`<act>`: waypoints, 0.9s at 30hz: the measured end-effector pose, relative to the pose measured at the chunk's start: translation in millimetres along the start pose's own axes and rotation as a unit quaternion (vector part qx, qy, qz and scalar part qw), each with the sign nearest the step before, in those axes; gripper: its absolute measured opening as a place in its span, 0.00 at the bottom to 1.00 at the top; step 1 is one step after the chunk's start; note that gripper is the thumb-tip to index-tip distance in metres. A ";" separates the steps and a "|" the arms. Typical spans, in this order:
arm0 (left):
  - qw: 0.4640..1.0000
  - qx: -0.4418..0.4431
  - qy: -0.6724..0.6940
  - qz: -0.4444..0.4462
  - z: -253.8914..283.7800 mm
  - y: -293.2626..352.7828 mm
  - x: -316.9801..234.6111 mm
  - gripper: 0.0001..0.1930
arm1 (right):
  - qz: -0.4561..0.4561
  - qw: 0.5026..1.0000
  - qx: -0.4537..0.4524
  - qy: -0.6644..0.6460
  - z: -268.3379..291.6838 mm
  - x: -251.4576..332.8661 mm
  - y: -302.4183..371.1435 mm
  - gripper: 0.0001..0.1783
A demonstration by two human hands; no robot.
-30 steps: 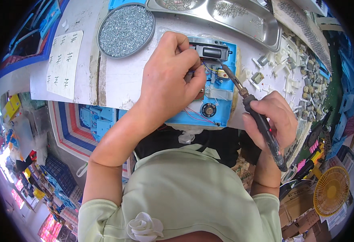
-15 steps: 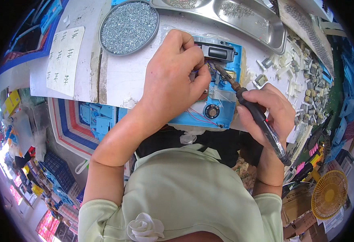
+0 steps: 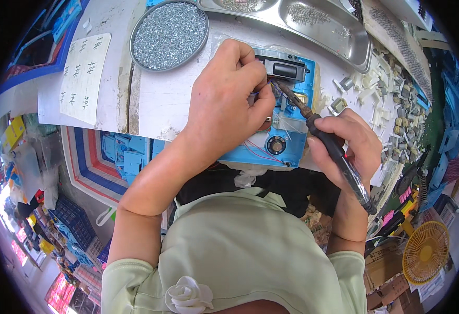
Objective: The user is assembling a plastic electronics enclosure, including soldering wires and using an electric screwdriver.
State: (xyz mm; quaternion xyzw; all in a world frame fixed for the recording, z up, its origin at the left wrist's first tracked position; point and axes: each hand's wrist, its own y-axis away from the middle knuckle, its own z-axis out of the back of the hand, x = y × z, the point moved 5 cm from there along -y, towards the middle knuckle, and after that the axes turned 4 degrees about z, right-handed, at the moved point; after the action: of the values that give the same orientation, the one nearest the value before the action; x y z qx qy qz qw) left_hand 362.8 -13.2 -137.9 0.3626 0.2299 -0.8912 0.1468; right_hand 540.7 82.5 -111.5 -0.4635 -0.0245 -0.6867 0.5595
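Left hand [image 3: 229,97] sits near dish [image 3: 164,69] of screws [image 3: 169,35].

White sheet [image 3: 85,79]: three rows, dark handwritten characters [image 3: 77,70].

Head view: left fisheye of two, facing down (lines bow toward the rim)
Bench [image 3: 156,104]: upper half, near, below
Shirt [image 3: 240,246]: nearest, bottom edge

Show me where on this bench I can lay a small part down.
A bare patch of bench lies between the round dish and the left hand, right of the dark seam. A narrower strip runs between that seam and the paper. It is crowded right of the blue casing, where small parts lie scattered.
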 end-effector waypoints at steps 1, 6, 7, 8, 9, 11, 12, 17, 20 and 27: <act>1.000 -0.003 -0.004 -0.007 0.0 -0.1 -0.4 0.06 | 0.000 1.000 0.002 0.001 0.4 -0.2 0.1 0.18; 1.000 -0.016 -0.014 -0.015 -1.0 0.1 -1.0 0.06 | -0.001 1.000 0.002 -0.002 0.6 -0.4 -0.6 0.18; 1.000 -0.018 -0.019 -0.016 -1.6 0.3 -1.1 0.06 | -0.002 1.000 0.001 -0.002 0.8 -0.9 -0.2 0.18; 0.999 -0.021 -0.024 -0.017 -2.2 0.4 -1.2 0.06 | -0.002 1.000 0.000 -0.001 1.1 -1.2 -0.2 0.18; 0.999 -0.024 -0.029 -0.018 -2.7 0.4 -1.3 0.06 | -0.004 1.000 0.000 -0.001 1.4 -1.1 -0.4 0.18; 0.999 -0.027 -0.032 -0.017 -3.6 0.2 -1.2 0.06 | -0.009 1.000 0.000 -0.002 2.3 -0.4 -0.6 0.18; 0.999 -0.029 -0.033 -0.017 -3.7 0.2 -1.3 0.06 | -0.014 1.000 0.000 -0.004 2.3 -0.7 0.0 0.18; 0.999 -0.028 -0.031 -0.016 -3.4 0.6 -1.8 0.06 | -0.019 1.000 0.014 -0.002 5.3 1.1 3.7 0.19; 0.999 -0.026 -0.031 -0.018 -3.1 0.9 -2.4 0.06 | -0.008 1.000 -0.008 -0.018 8.0 4.1 8.1 0.20; 0.999 -0.038 -0.026 -0.017 -4.0 1.8 -1.5 0.06 | -0.015 0.999 -0.032 -0.034 17.8 3.5 23.6 0.20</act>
State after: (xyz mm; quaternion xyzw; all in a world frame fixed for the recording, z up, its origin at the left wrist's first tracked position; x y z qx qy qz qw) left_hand 366.9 -12.6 -139.9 0.3295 0.2654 -0.8934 0.1510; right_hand 570.4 81.0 -110.5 -0.5038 -0.0286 -0.6790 0.5332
